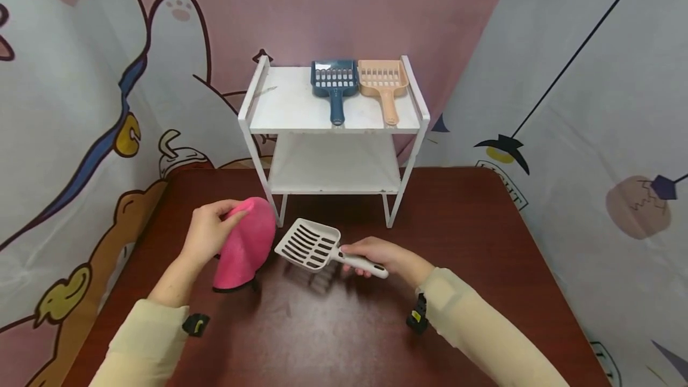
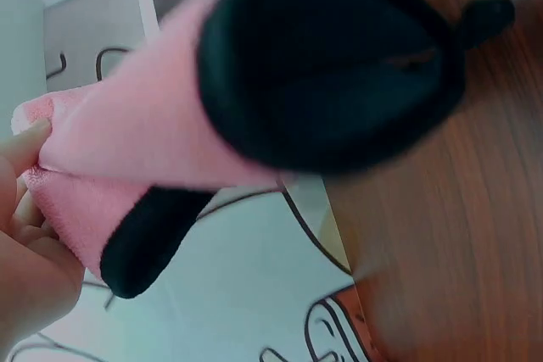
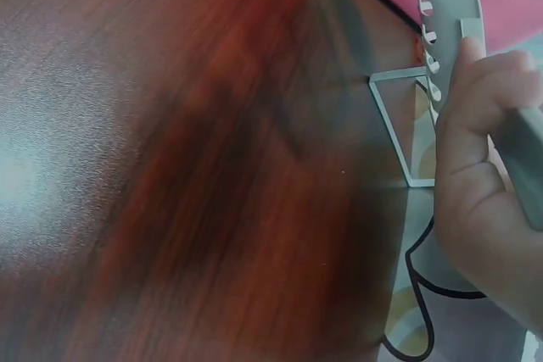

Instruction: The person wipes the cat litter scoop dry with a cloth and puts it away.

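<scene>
currently, the scoop (image 1: 334, 253) is gripped by its handle (image 1: 374, 268) in the right hand (image 1: 380, 253), its long axis pointed leftward, toward the pink cloth (image 1: 248, 249) pinched by the left hand (image 1: 211, 233).

Right hand (image 1: 383, 254) curled, left hand (image 1: 212, 233) seemingly in pinch

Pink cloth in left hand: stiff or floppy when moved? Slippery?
Probably floppy: the pink cloth creases where the left hand pinches it. Perhaps some body, since its open end gapes roundly. Unlikely slippery, given the fuzzy-looking surface.
</scene>
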Tool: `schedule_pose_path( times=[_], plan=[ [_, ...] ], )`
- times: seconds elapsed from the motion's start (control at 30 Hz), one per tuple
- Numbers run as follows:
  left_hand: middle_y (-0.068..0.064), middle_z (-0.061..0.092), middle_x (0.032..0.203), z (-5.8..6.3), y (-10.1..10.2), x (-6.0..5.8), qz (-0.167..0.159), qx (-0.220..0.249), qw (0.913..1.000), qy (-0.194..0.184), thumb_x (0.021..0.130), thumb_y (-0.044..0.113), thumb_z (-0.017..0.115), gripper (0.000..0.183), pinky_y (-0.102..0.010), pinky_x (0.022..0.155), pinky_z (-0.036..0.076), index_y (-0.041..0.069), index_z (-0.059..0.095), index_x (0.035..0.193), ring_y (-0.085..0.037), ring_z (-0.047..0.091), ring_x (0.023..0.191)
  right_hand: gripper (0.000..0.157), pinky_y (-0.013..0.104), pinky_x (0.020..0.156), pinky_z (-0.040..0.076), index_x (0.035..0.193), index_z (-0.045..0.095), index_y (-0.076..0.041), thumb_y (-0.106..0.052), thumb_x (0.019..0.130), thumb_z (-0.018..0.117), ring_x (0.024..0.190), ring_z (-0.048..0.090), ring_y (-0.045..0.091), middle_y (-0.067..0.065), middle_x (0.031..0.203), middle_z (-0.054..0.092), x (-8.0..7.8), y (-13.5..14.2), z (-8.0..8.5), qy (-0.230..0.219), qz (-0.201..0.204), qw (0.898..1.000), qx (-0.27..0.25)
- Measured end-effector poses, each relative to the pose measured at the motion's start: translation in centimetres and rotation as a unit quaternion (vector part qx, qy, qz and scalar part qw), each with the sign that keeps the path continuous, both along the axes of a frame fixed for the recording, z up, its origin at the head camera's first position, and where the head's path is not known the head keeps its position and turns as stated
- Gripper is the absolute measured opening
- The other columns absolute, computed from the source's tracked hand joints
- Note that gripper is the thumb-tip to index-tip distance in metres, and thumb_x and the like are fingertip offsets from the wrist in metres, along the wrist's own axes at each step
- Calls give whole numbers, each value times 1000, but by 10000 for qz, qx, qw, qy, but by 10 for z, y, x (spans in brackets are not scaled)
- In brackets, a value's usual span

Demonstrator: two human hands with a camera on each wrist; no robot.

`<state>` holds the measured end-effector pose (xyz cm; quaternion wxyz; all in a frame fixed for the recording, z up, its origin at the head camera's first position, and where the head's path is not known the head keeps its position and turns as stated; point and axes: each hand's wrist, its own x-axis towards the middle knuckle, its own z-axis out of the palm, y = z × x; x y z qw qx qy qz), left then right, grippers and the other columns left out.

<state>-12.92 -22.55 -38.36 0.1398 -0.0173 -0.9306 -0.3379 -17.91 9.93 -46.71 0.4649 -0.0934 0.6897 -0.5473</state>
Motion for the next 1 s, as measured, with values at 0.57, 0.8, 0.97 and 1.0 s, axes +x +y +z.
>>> schedule_pose_path(
  times=[0.57,0.8,0.97,1.0],
  plan=[
    [4,48,60,-24,68,-15,-1739,103,9806,-894,84,20,67,16,-21,59,36,9,65,73,-6,38,59,25,17,45,41,102,60,8,-14,91,57,47,50,3,-6,69,65,6,-6,9,497,404,9979,-63],
    [9,44,55,-30,80,-22,-2387,-127,9648,-1100,84,22,67,25,-17,54,32,10,61,63,-2,35,53,32,17,43,41,110,60,10,-13,88,61,45,50,2,-4,69,66,9,-14,20,682,459,9966,-61],
    [6,50,56,-30,84,-23,-2329,-504,9677,-823,84,19,68,26,-16,54,32,8,60,62,-3,38,54,29,17,42,40,108,61,8,-11,87,61,45,50,2,-2,70,67,11,-21,27,693,383,9968,-108],
    [6,48,55,-30,85,-23,-2301,-572,9683,-792,84,19,68,27,-16,54,31,8,59,61,-4,37,54,28,17,42,40,108,62,8,-11,87,61,45,50,3,-2,70,67,12,-22,27,710,346,9968,-121]
  ],
)
